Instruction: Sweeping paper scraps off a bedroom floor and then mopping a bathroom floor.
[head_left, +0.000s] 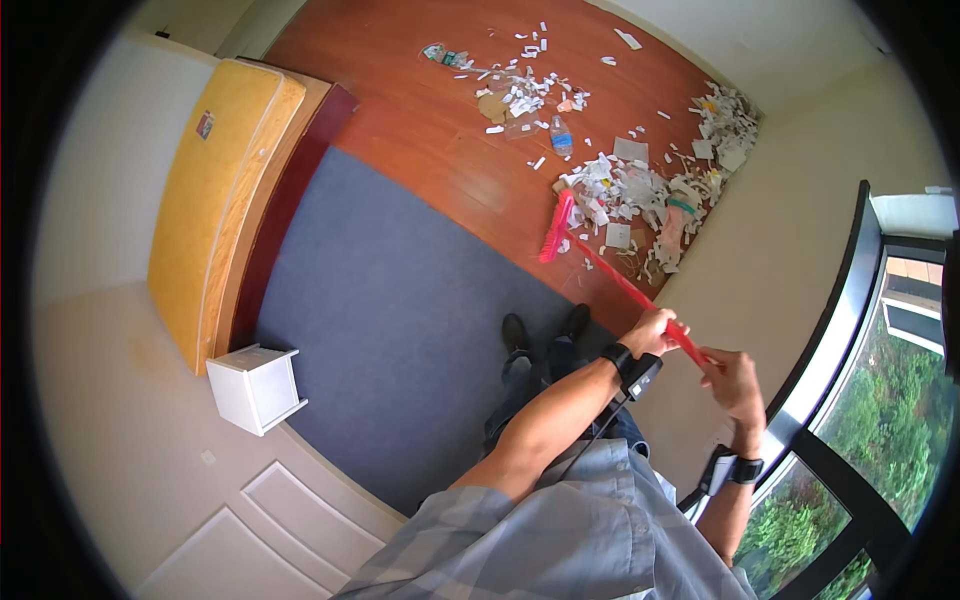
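Note:
With both hands I grip a broom with a red handle (611, 274). My left hand (651, 334) wraps the handle partway along, and my right hand (735, 381) holds it near the upper end. The pink bristle head (557, 226) rests on the wood-look floor, at the left side of a heap of torn paper and plastic scraps (622, 187). Beyond it a clear plastic bottle with a blue label (560, 136) stands or lies among loose scraps; I cannot tell which. A second litter patch (525, 94) spreads farther off.
Grey carpet (375, 315) lies under my shoes (515, 334). A yellow mattress (217, 195) leans on its side along the left wall, with a white nightstand (259, 390) at its near end. To my right is a black-framed window (862, 420). More scraps (724, 124) fill the far corner.

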